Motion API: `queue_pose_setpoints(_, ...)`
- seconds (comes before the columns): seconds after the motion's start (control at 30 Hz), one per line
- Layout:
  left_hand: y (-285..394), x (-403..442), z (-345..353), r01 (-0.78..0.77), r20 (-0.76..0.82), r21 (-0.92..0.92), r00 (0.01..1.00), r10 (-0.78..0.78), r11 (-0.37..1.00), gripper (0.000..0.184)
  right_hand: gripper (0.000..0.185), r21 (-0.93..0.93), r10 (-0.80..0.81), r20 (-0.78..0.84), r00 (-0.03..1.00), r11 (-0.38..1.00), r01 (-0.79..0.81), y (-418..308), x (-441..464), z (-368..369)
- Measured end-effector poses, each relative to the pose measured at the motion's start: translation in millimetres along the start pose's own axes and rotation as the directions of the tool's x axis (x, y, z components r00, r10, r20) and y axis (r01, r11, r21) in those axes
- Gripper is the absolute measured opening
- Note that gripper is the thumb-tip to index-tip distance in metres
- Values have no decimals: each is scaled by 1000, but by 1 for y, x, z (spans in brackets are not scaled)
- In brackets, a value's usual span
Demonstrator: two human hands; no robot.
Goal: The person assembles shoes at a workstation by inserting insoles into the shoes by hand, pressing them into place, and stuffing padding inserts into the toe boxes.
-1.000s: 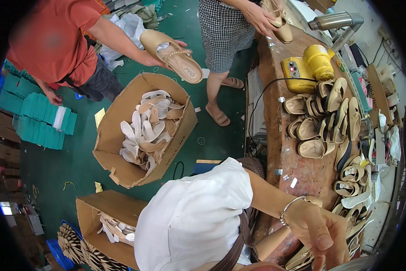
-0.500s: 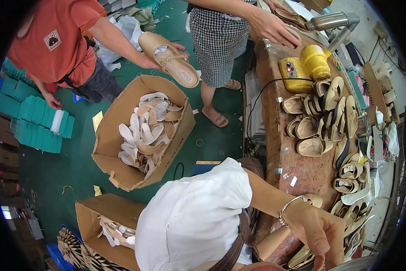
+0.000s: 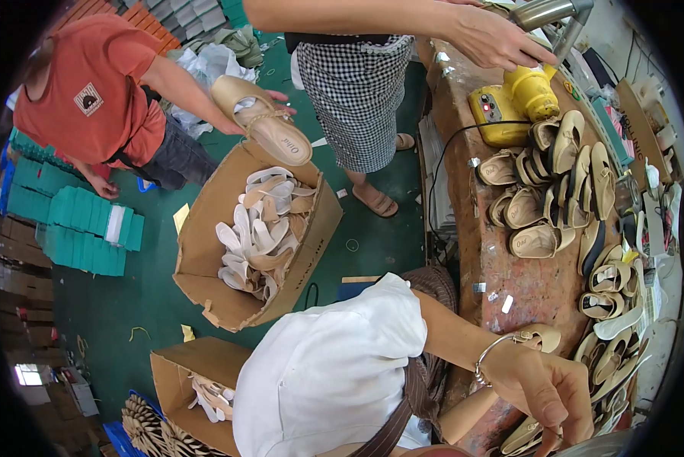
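Note:
My left hand (image 3: pixel 544 388), wearing a metal bracelet, reaches over the workbench at the lower right. Its fingers are curled with thumb and fingertips close together, and whatever they pinch is hidden. Close by, a tan sandal (image 3: pixel 538 337) lies behind the wrist and another sandal (image 3: pixel 521 438) sits below the hand. Part of my right forearm shows beneath the left arm, but the right hand is out of sight. More tan sandals (image 3: pixel 612 362) are piled just right of my left hand.
A yellow blower (image 3: pixel 528 95) with a metal nozzle stands on the workbench (image 3: pixel 487 266) beside rows of sandals (image 3: pixel 536 206). A cardboard box (image 3: pixel 197 251) holds shoe parts. One co-worker holds a tan slip-on (image 3: pixel 281 141); another's hand (image 3: pixel 494 38) is near the nozzle.
The view has shifted slightly, so the bench and boxes sit farther right. The far co-worker's hand has moved toward the blower nozzle. My left hand keeps nearly the same pose.

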State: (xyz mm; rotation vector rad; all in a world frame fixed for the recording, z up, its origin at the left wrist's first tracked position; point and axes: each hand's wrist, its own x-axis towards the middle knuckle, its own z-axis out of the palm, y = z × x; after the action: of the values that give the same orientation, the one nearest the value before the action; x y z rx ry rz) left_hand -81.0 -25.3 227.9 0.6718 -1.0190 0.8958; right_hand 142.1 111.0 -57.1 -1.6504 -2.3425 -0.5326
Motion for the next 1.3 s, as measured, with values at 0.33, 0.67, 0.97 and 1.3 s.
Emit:
queue_pose_setpoints(0.33, 1, 3, -37, 248, -84, 262, 969, -234, 933, 48, 27, -154, 436, 290, 852, 900, -408, 16, -51, -39)
queue_pose_setpoints(0.67, -62, -149, -132, 439, -723, 629, 634, -274, -642, 24, 40, 540, 554, 278, 785, 585, -605, -3, -82, -111)
queue_pose_setpoints(0.97, -70, -147, -200, 546, -806, 554, 540, -241, -629, 22, 37, 891, 835, 375, 404, -203, -407, 3, -126, -125)
queue_pose_setpoints(1.3, 145, 20, -225, 314, -354, 305, 914, 199, -899, 20, 38, 894, 791, 154, 592, 144, -425, 134, -11, -107)
